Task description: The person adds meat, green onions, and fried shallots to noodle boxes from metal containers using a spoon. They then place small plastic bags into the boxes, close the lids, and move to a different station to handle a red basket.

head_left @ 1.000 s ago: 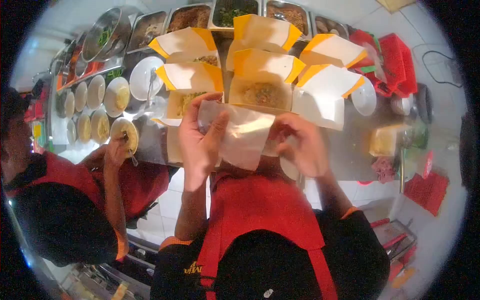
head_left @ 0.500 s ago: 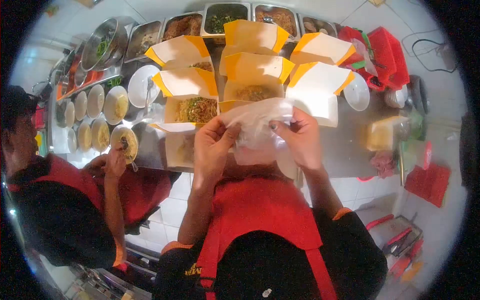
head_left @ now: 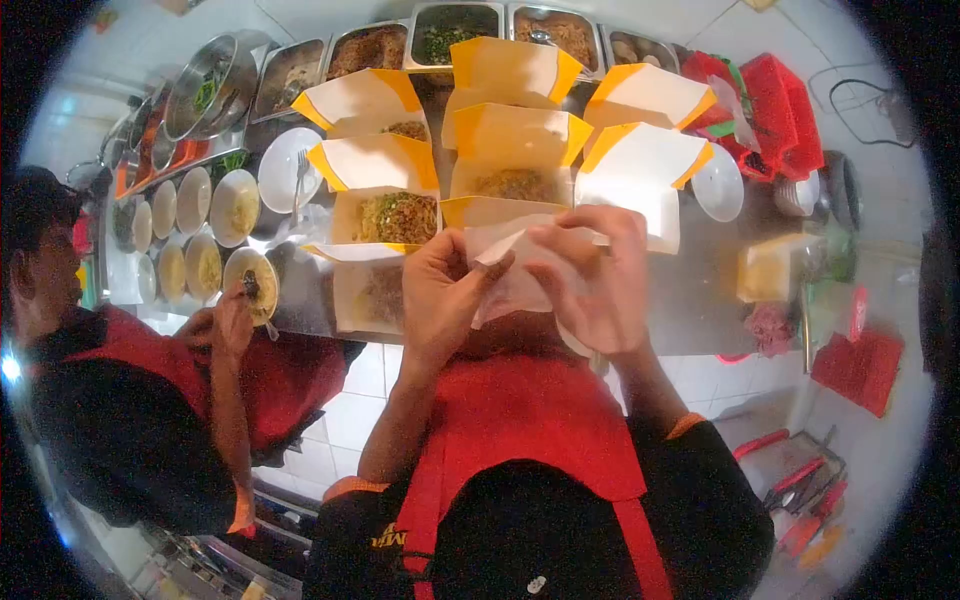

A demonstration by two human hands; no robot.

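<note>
A thin, translucent plastic sheet (head_left: pixel 510 285) hangs in front of my chest. My left hand (head_left: pixel 437 295) pinches its left edge between thumb and fingers, and a folded corner stands up there. On the other side my right hand (head_left: pixel 605 285) has its thumb and bent fingers spread, overlapping the sheet's right part. Just beyond my hands are white-and-yellow paper boxes with raised lids. The left box (head_left: pixel 388 218) holds noodles with green and brown topping; the middle one (head_left: pixel 515 183) also has food inside. A pale box (head_left: pixel 625 205) lies behind my right hand.
Metal trays of toppings (head_left: pixel 447 38) line the back. At left, a co-worker (head_left: pixel 150 400) holds a spoon in a bowl of noodles (head_left: pixel 250 285), beside several other bowls. Red baskets (head_left: pixel 770 115) and a white bowl (head_left: pixel 716 185) are at right.
My right hand has let go of the sheet's right side and moved up and inward, fingers spreading. The stretched sheet has slackened, its corner now folded at my left hand.
</note>
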